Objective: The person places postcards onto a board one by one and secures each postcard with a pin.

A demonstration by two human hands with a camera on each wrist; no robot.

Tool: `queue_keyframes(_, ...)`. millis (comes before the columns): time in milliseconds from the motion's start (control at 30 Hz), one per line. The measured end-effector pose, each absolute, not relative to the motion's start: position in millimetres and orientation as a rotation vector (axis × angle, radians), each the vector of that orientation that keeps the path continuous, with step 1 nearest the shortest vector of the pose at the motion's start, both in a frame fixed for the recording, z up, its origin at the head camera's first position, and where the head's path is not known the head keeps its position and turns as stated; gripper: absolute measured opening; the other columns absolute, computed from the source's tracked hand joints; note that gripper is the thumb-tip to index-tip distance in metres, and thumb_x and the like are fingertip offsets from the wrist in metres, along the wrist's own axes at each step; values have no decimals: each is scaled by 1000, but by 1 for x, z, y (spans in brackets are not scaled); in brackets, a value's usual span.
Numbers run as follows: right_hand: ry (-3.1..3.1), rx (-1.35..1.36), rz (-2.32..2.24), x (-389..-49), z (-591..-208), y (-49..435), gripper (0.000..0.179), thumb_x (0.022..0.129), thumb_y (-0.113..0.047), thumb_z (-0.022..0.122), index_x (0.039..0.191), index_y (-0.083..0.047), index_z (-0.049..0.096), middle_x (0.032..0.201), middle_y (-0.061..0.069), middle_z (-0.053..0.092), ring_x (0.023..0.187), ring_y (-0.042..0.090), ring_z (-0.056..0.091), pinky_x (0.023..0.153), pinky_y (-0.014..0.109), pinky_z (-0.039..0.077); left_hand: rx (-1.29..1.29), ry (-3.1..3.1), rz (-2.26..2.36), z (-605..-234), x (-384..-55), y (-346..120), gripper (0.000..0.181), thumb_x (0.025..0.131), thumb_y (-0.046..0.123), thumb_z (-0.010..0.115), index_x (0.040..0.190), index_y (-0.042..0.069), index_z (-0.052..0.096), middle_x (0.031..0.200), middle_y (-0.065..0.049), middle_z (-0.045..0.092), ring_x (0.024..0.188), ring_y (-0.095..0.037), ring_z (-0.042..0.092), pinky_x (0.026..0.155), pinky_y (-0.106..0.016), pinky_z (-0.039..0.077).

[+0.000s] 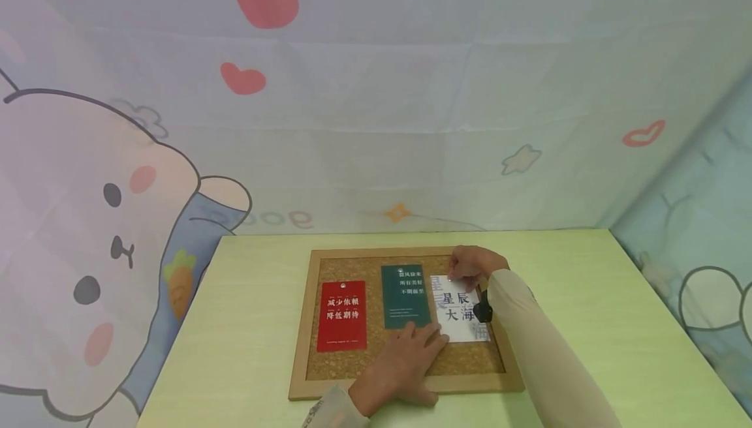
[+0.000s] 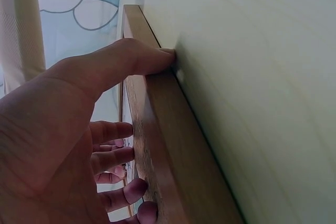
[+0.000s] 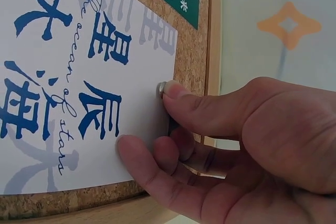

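Note:
A white card [image 1: 446, 329] printed with blue characters lies on the right part of a wood-framed cork board [image 1: 335, 389]. At its top edge my right hand [image 1: 474, 265] holds a silver thumbtack [image 3: 161, 88], the thumb pressed against its head. The index fingertip touches the card's face, and the other fingers are curled by its edge. My left hand [image 1: 405, 359] rests on the board's lower part, fingers spread, fingertips by the lower corner of the white card. In the left wrist view, its thumb lies over the wooden frame [image 2: 163, 108].
A red card [image 1: 342, 333] is pinned at the board's left, a green card [image 1: 405, 307] in the middle; each has a tack near its top. The board lies on a pale yellow-green table [image 1: 235, 323]. Behind hangs a cartoon-printed cloth [image 1: 376, 102].

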State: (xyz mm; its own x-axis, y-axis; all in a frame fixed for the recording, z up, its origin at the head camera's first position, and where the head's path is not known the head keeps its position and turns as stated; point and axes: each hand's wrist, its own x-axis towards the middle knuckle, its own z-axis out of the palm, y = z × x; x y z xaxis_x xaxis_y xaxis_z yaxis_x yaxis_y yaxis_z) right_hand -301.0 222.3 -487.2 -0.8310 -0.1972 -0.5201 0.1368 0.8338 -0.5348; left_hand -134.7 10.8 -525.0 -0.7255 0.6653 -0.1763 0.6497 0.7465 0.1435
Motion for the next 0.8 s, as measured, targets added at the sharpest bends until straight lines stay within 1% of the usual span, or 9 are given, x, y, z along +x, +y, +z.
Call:
queue_keyframes(400, 2520, -81, -736, -297, -488, 217, 5, 100, -8, 68, 99, -4, 65, 86, 10, 62, 71, 20, 58, 63, 32, 58, 1045, 2734, 83, -525, -135, 9, 96, 76, 62, 80, 159, 31, 41, 164, 6, 34, 137, -24, 44, 107, -45, 46)
queue_keyframes(567, 2563, -102, -753, -297, -492, 215, 7, 100, -8, 69, 95, -5, 65, 86, 9, 63, 71, 21, 61, 62, 31, 57, 1048, 2726, 95, -525, -137, 6, 96, 78, 62, 79, 160, 30, 40, 166, 6, 33, 138, -24, 43, 108, -45, 44)
queue_keyframes(700, 2609, -205, -798, -296, -500, 222, 7, 100, -8, 67, 95, -5, 63, 84, 9, 61, 69, 20, 61, 59, 30, 55, 1065, 2716, 145, -525, -140, 3, 97, 80, 63, 78, 161, 30, 38, 167, 5, 32, 141, -27, 41, 110, -48, 44)
queue_keyframes(800, 2660, -318, -831, -294, -506, 231, 6, 101, -8, 65, 96, -5, 62, 81, 7, 60, 63, 17, 58, 57, 30, 52, 1108, 2720, 162, -525, -144, 2, 98, 81, 68, 75, 162, 30, 36, 167, 4, 32, 140, -28, 43, 108, -49, 46)
